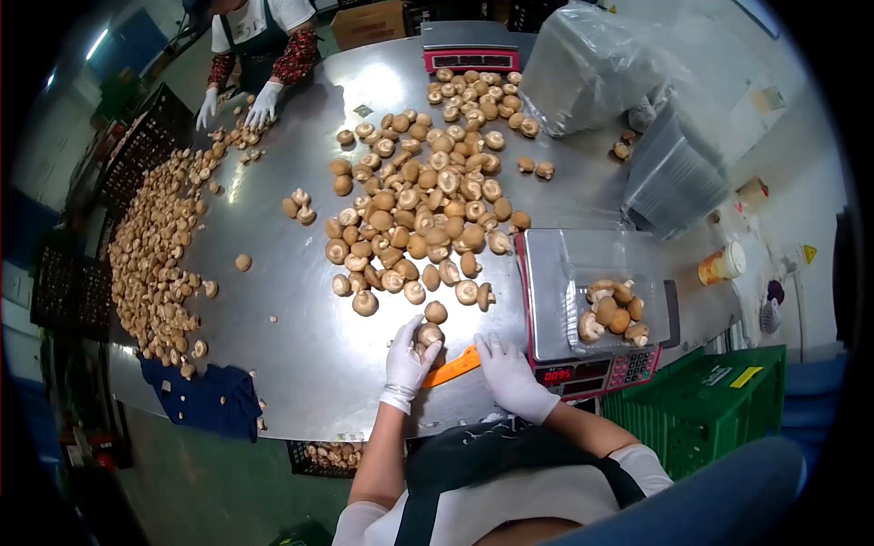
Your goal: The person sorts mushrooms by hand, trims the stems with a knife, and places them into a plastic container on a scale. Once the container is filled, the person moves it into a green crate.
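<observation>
Our left hand (407, 359), in a white glove, is closed around a single brown-capped mushroom (429, 336), held just above the near edge of the steel table (300, 337). Our right hand (510, 375), also gloved, is closed on one end of an orange tool (452, 368) that points toward the mushroom. It looks like a small knife, though we cannot make out a blade. The work in hand appears to be trimming this mushroom.

To do it well, we judge that the left fingers should hold the cap firmly but lightly, since the flesh bruises easily, with the stem turned toward the tool and the fingertips kept clear of its edge. The right wrist should stay low and steady, so that any cut is short and runs away from the left hand.

Another loose mushroom (436, 312) lies just beyond the one we hold, and the big mushroom pile (423, 209) spreads across the middle of the table. Just to the right stands a scale (546, 300) carrying a clear tray (572, 305) with a few mushrooms in it, near enough to reach without stretching. At the far end a co-worker's gloved hands (264, 102) sort another heap, well apart from ours
</observation>
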{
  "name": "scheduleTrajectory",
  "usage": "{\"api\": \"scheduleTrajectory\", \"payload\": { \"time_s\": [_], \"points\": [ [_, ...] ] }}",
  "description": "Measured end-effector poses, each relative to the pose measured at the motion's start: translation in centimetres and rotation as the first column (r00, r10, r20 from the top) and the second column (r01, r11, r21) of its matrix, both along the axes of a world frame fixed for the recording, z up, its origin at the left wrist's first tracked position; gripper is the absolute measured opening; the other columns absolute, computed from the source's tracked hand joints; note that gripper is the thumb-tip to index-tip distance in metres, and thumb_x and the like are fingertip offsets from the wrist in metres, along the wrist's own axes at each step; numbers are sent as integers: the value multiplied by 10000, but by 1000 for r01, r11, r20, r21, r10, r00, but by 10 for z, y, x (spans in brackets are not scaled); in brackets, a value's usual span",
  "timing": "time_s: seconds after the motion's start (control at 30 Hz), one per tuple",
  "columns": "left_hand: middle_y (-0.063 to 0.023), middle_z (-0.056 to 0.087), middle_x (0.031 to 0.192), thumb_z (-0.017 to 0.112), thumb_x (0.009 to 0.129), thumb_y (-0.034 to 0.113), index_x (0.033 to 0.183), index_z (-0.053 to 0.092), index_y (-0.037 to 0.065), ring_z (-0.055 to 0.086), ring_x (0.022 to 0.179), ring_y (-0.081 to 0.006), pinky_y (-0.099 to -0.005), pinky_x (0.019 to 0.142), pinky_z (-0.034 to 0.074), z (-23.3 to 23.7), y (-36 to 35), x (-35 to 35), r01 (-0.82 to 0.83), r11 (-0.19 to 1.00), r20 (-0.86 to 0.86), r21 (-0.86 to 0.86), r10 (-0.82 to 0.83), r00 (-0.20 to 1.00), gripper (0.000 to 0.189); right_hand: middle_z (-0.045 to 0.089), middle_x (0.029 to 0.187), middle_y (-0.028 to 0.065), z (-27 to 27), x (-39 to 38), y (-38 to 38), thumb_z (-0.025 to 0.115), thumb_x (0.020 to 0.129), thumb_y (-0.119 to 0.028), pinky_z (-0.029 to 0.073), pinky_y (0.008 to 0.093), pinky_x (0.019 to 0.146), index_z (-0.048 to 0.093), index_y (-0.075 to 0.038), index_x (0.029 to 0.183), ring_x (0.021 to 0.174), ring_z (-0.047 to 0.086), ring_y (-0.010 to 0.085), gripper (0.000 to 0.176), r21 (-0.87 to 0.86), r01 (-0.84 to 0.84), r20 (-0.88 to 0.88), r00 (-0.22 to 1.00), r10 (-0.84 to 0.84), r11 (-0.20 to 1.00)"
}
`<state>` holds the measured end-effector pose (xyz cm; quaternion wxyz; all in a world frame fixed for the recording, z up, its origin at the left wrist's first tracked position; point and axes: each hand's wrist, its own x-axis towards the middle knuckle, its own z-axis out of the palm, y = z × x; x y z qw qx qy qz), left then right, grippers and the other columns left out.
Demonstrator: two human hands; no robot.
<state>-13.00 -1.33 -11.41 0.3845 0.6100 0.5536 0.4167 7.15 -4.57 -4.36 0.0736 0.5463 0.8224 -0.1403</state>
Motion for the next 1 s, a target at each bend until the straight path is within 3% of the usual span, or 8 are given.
{"api": "scheduleTrajectory", "payload": {
  "time_s": [0.17, 0.23, 0.3, 0.4, 0.57, 0.63, 0.77, 1.0],
  "points": [
    [-135, 529, 1165, 510, 917, 146, 1362, 365, 117, 600, 851, -208, -248, 661, 510, 61, -20, -15, 69, 862, 532, -503, 245, 810, 469, 450, 1220, 225, 5, -4, 11, 543, 775, -97, 434, 380, 884, 302, 46, 1322, 990, 532, 352, 615, -220, 133, -113, 980, -161, 966],
    [-148, 513, 1193, 456, 939, 182, 1381, 333, 117, 602, 842, -207, -233, 628, 521, 74, -28, -21, 287, 780, 827, -556, 483, 288, 464, 475, 1201, 216, 24, -4, 15, 500, 783, -71, 424, 358, 907, 310, 59, 1309, 1050, 527, 325, 574, -263, 185, -311, 913, -264, 947],
    [-159, 493, 1226, 386, 960, 247, 1392, 314, 117, 605, 871, -230, -255, 638, 538, 65, -34, -25, 347, 791, 864, -503, 465, 194, 457, 473, 1226, 208, 30, 2, 21, 472, 786, -73, 408, 357, 933, 319, 73, 1295, 1124, 502, 293, 551, -524, 78, -699, 529, -481, 848],
    [-177, 429, 1309, 363, 950, 291, 1406, 263, 77, 560, 1045, -290, -355, 717, 554, 81, -40, -18, 504, 796, 902, -335, 425, -72, 513, 431, 1288, 224, 25, 5, 27, 445, 749, -49, 395, 386, 974, 326, 73, 1292, 1174, 465, 310, 569, -775, -312, -589, 36, -808, 550],
    [-170, 372, 1351, 481, 876, 186, 1412, 212, 23, 484, 1146, -287, -401, 843, 507, 103, -42, -10, 541, 797, 963, -269, 231, 138, 622, 334, 1359, 246, 38, 10, 23, 400, 754, -39, 361, 440, 1015, 271, 73, 1339, 1245, 393, 347, 609, -701, -660, -210, -171, -963, 270],
    [-143, 388, 1317, 594, 822, 127, 1420, 202, 36, 469, 1149, -243, -371, 870, 485, 112, -43, -8, 446, 854, 835, -267, -26, 550, 722, 326, 1356, 252, 38, 13, 20, 376, 847, -48, 353, 452, 1027, 261, 71, 1339, 1248, 384, 357, 519, -689, -684, -143, -196, -970, 240],
    [-110, 415, 1254, 759, 710, 75, 1371, 272, 39, 461, 1131, -186, -301, 947, 410, 123, -50, -2, 345, 906, 643, -244, -115, 757, 821, 342, 1332, 235, 37, 8, 8, 350, 979, -197, 337, 443, 1057, 267, 73, 1315, 1247, 379, 356, 439, -731, -650, -39, -264, -964, 208],
    [-90, 383, 1239, 799, 676, 108, 1330, 335, 40, 422, 1166, -198, -319, 992, 365, 124, -56, 9, 264, 920, 596, -288, -44, 802, 805, 348, 1330, 215, 31, 1, -6, 396, 972, -224, 337, 438, 1060, 267, 58, 1318, 1250, 381, 328, 465, -757, -624, 22, -319, -948, 192]
  ]
}}
